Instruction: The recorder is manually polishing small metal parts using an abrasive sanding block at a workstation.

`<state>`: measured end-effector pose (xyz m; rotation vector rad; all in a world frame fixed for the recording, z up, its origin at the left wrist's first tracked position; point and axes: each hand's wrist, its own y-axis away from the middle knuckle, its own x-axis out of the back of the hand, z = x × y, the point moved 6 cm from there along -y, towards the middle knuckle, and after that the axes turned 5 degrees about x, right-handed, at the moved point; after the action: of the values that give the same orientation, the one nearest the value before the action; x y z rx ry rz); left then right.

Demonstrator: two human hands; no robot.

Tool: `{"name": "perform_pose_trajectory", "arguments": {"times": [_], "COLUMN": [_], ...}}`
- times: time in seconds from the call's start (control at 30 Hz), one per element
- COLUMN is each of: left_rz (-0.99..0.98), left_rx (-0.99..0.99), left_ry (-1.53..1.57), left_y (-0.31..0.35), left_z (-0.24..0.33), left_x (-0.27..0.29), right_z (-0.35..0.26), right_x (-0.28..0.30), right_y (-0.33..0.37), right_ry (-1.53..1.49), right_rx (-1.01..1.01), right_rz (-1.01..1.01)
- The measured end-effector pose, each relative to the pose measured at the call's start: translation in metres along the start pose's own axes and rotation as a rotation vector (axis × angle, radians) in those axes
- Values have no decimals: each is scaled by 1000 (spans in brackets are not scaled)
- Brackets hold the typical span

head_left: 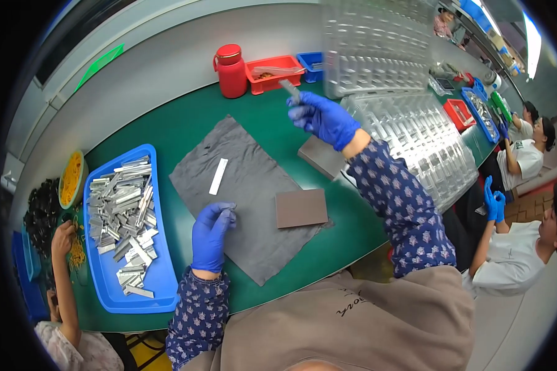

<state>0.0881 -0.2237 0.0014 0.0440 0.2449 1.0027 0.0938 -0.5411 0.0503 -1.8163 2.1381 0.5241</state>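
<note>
My right hand (325, 121), in a blue glove, is raised over the far side of the green table, left of the clear plastic blister tray (408, 133). Its fingers pinch a small silver metal strip (289, 90) by one end. My left hand (211, 238), also gloved, is low over the dark grey cloth (254, 247). The left fingertips are pressed together, and whatever may be between them is too small to make out. A pale flat strip (218, 177) lies on the cloth beyond the left hand. A brown rectangular block (301, 208) sits at the cloth's right side.
Left of the cloth, a blue tray (161, 272) holds many metal strips. A second block (322, 156) lies beside the blister tray. A red bottle (230, 71), red bin (277, 82) and blue bin (314, 75) stand along the wall. Co-workers sit at left and right.
</note>
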Motion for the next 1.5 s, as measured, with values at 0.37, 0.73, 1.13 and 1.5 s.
{"name": "perform_pose_trajectory", "arguments": {"times": [0.37, 0.73, 1.13, 1.5], "left_rz": [-15, -16, 203, 328], "left_rx": [68, 68, -291, -507], "left_ry": [-14, -21, -509, -1170], "left_y": [-8, -7, -4, -15], "left_z": [-13, -10, 20, 34], "left_x": [2, -2, 21, 13], "right_z": [-31, -42, -28, 8], "right_x": [94, 115, 1, -6], "right_y": [-113, -140, 31, 132], "right_ry": [-17, -191, 765, 1666], "right_rx": [250, 320, 50, 549], "right_rz": [515, 611, -42, 30]}}
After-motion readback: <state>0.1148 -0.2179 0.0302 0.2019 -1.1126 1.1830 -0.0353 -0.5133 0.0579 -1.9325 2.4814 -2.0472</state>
